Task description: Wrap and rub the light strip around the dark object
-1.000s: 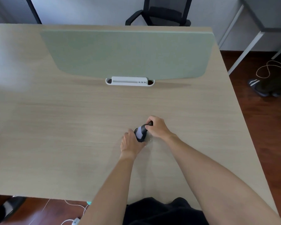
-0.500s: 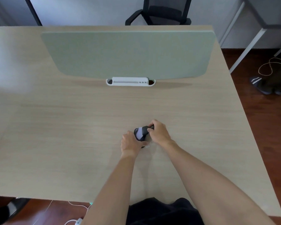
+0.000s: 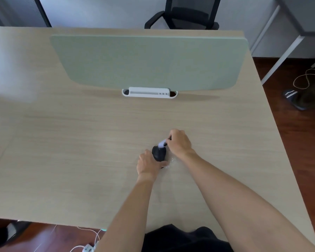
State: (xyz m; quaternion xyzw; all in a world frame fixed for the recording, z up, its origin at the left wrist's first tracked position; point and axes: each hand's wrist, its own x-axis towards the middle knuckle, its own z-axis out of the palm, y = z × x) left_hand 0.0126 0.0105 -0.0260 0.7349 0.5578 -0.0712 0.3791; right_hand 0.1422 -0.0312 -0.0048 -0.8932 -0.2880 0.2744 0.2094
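Just right of the frame's centre, on the pale wood-grain desk [image 3: 80, 142], sits a small dark rounded object [image 3: 159, 153], matt black and dome-like, its exact kind too small to tell. The left hand [image 3: 147, 165] lies against its lower left side, back of the hand up, with the thumb curled round the object's near edge so that it holds the thing down on the desk. The right hand [image 3: 179, 143] is above and to the right, knuckles bent, its fingers closed in a pinch on a slim tool with a black stem and a pale, blurred tip [image 3: 162, 143]; that tip points down-left and meets the top of the dark object. Both bare forearms run in from the lower edge of the frame, the right one crossing from the lower right corner. A small wet-looking glint lies on the desk just right of the object. Across the upper middle stands a smooth sage-green divider panel [image 3: 149, 60] with rounded lower corners, set in a white plastic base [image 3: 149, 92]. Beyond it, at top centre, is a black mesh office chair [image 3: 187, 15]
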